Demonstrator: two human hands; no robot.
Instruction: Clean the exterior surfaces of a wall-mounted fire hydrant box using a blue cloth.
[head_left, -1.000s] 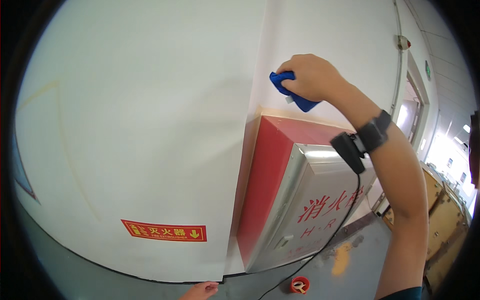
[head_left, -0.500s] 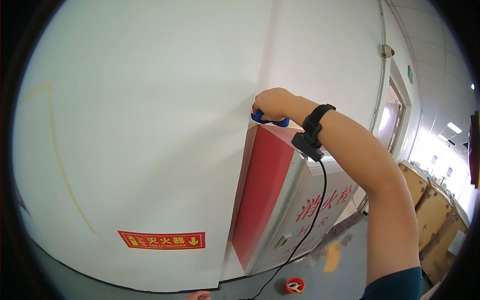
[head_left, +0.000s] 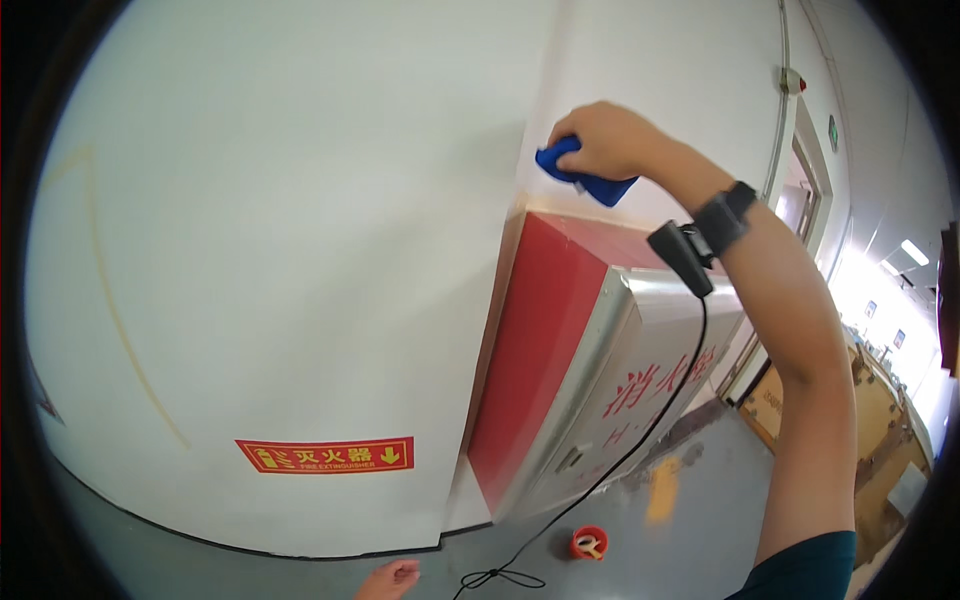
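Observation:
My right hand (head_left: 610,143) is closed round a bunched blue cloth (head_left: 600,188), part of which hangs below the fingers. It is above the top of a red and silver fire hydrant cabinet (head_left: 545,320), beside the corner of the white wall, with a gap between cloth and cabinet. A black strap with a small black device (head_left: 685,258) circles my right wrist, and a thin black cable runs down from it. At the lower edge, my left hand (head_left: 390,580) shows only in part, its fingers curled with nothing visible in them.
A red and yellow sign (head_left: 325,456) is fixed low on the white wall (head_left: 300,250). An orange-red bucket (head_left: 588,543) holding something pale stands on the grey floor near the cabinet. The cable (head_left: 500,574) loops on the floor. Brown wooden crates (head_left: 880,420) stand at the right.
My right hand has lifted the blue cloth up and rightward, away from the cabinet's top by the wall corner. More of my left hand shows at the lower edge. The view has shifted slightly.

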